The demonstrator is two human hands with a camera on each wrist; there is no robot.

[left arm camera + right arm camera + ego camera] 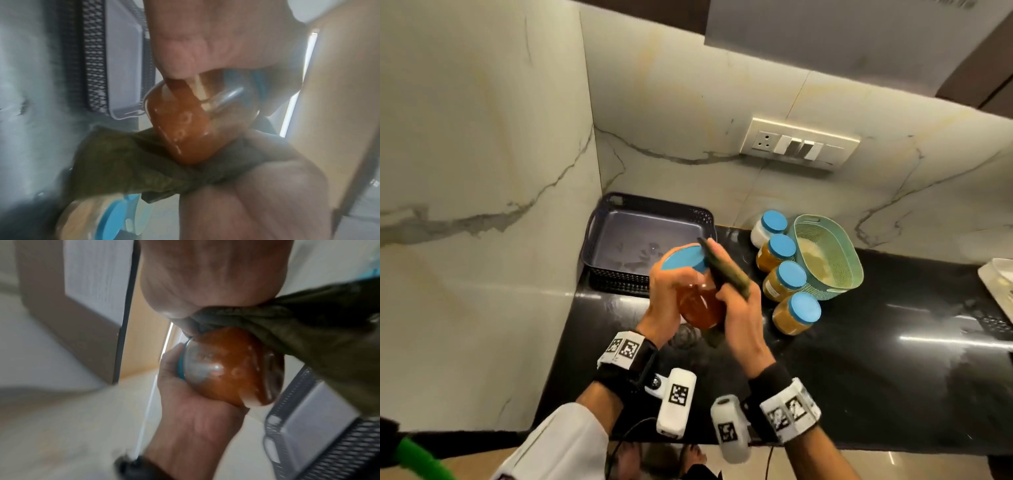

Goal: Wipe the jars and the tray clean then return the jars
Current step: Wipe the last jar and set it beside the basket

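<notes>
The left hand (671, 291) held a jar (700, 303) of orange-brown contents above the black counter (859, 359), just in front of the dark tray (650, 240). Its fingers (681, 274) were curled around the jar's neck, right under the blue lid (681, 262), and the jar was tilted so the lid faced up and towards the tray while the base pointed down towards the person. In the right wrist view the same hand (191, 395) cupped the jar (232, 366) from below, with a sliver of the blue lid showing beside the palm.

The right hand (739, 308) gripped a dark green cloth (726, 267), its fingers closed on it, and pressed the cloth against the side of the jar away from the tray's left wall. In the left wrist view the cloth (127, 162) was bunched under the jar (180, 128) and pinned there by the right hand (257, 194); the left hand (216, 40) filled the top of that picture.

The tray sat in the corner of the counter against the marble wall (482, 171), holding no jars, with faint smears on its floor. To the right of the tray, four more jars (780, 270) with blue lids stood upright in a row running from the back wall towards the person; the rearmost held something white, the other three something yellowish. A pale green basket (828, 257) stood just beyond that row, touching or nearly touching the jars. On the wall above the tray's right side was a switch plate (801, 144).
</notes>
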